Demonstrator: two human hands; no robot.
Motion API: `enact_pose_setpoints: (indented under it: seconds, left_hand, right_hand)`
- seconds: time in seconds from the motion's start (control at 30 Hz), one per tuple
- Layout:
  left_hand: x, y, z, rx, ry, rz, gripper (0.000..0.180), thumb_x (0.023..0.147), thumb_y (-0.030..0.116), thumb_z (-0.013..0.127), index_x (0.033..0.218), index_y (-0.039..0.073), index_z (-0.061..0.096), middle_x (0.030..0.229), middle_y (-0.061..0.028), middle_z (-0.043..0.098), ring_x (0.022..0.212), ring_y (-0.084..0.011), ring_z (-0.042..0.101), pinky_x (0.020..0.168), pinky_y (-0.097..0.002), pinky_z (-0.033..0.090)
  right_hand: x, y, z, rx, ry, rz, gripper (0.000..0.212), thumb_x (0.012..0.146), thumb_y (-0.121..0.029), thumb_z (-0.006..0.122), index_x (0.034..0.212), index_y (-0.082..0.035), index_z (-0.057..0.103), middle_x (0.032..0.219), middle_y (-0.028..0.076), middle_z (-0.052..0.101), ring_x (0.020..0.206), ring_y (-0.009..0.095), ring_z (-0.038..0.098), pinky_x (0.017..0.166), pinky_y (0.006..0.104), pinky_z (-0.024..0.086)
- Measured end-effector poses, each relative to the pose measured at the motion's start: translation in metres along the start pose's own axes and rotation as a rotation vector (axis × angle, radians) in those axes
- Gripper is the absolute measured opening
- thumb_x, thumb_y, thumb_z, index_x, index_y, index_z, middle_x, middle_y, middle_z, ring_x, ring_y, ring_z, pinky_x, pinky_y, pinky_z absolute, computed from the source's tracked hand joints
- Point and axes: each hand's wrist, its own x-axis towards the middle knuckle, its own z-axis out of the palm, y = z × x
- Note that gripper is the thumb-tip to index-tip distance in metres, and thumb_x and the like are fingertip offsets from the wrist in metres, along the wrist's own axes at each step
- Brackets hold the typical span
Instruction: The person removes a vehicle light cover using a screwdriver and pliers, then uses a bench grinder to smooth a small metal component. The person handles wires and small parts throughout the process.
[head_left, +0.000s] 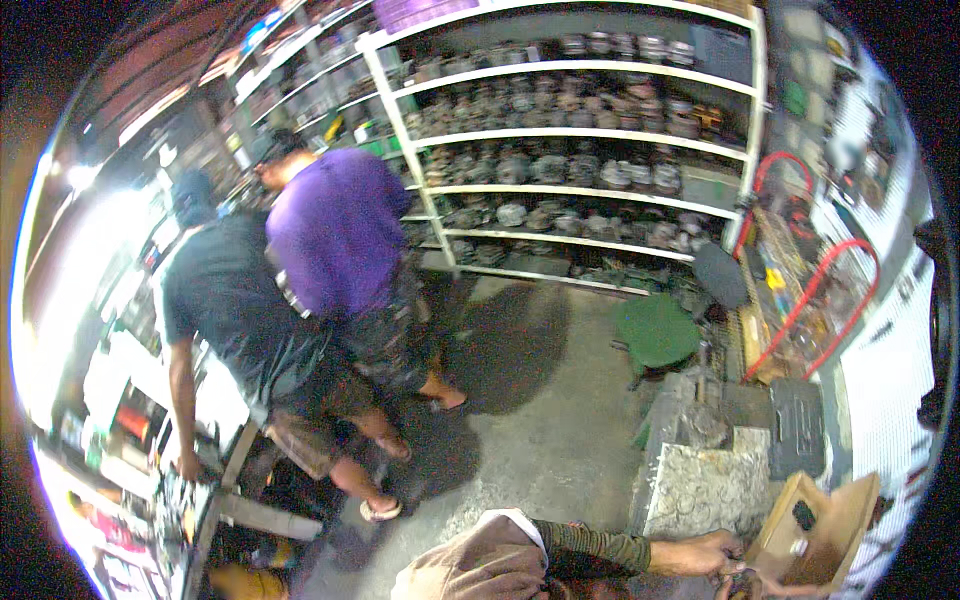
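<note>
My left arm, in a brown short sleeve over a dark patterned undersleeve, reaches right along the lower edge. My left hand is closed, fingers curled around something small and dark that I cannot make out. Just below it, part of my right hand shows, cut off by the frame edge and blurred, its grip unclear. Beside both hands stands an open wooden box with tilted sides. A small black object rests against its inner face.
Two people, one in a purple shirt and one in a dark shirt, lean over a cluttered bench at left. White shelving full of metal parts stands behind. A green stool, a dark case and a red-handled cart are at right.
</note>
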Motion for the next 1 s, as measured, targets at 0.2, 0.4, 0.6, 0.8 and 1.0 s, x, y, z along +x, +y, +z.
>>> enact_pose_setpoints:
  seconds: [0.2,0.4,0.6,0.8,1.0]
  left_hand:
    - [-0.040,-0.001,-0.037,0.027,0.191,0.062,0.045,0.100,0.042,0.057,0.110,-0.001,0.066,0.109,-0.0149,0.066,0.106,-0.0244,0.057,0.096,-0.0403,0.044]
    - [-0.065,0.005,-0.039,-0.169,0.422,0.144,0.036,0.097,0.035,0.065,0.097,0.000,0.068,0.086,-0.0077,0.069,0.086,-0.0192,0.060,0.080,-0.0369,0.049]
    - [-0.057,-0.006,-0.033,0.078,0.614,0.163,0.030,0.093,0.027,0.070,0.101,-0.002,0.070,0.090,-0.0136,0.072,0.084,-0.0218,0.065,0.079,-0.0379,0.052]
    - [-0.041,-0.012,-0.021,0.094,0.691,0.220,0.023,0.088,0.012,0.075,0.103,-0.005,0.072,0.083,-0.0097,0.072,0.073,-0.0163,0.067,0.065,-0.0322,0.055]
    - [-0.039,-0.006,-0.025,0.028,0.545,0.036,0.027,0.086,0.023,0.076,0.097,-0.001,0.072,0.096,-0.0138,0.074,0.091,-0.0267,0.069,0.086,-0.0392,0.053]
  right_hand:
    - [0.030,-0.013,0.026,0.098,-0.195,-0.223,0.031,0.093,-0.015,0.073,0.114,0.005,0.065,0.097,0.009,0.070,0.084,0.018,0.064,0.074,0.0282,0.052]
    - [0.037,-0.037,0.048,0.084,-0.228,-0.188,0.025,0.091,-0.009,0.074,0.110,0.005,0.067,0.093,0.011,0.070,0.081,0.018,0.066,0.072,0.0301,0.055]
    - [0.039,-0.035,0.046,-0.005,-0.193,-0.272,0.019,0.091,-0.009,0.073,0.104,0.004,0.070,0.087,0.013,0.071,0.078,0.020,0.068,0.069,0.0306,0.055]
    - [0.043,-0.019,0.042,-0.149,-0.029,-0.614,0.020,0.090,-0.013,0.071,0.101,0.004,0.070,0.086,0.015,0.071,0.074,0.024,0.069,0.065,0.0345,0.055]
    - [0.040,-0.011,0.041,-0.010,-0.010,-0.436,0.024,0.090,-0.021,0.073,0.092,0.003,0.070,0.080,0.018,0.069,0.067,0.031,0.065,0.062,0.0413,0.053]
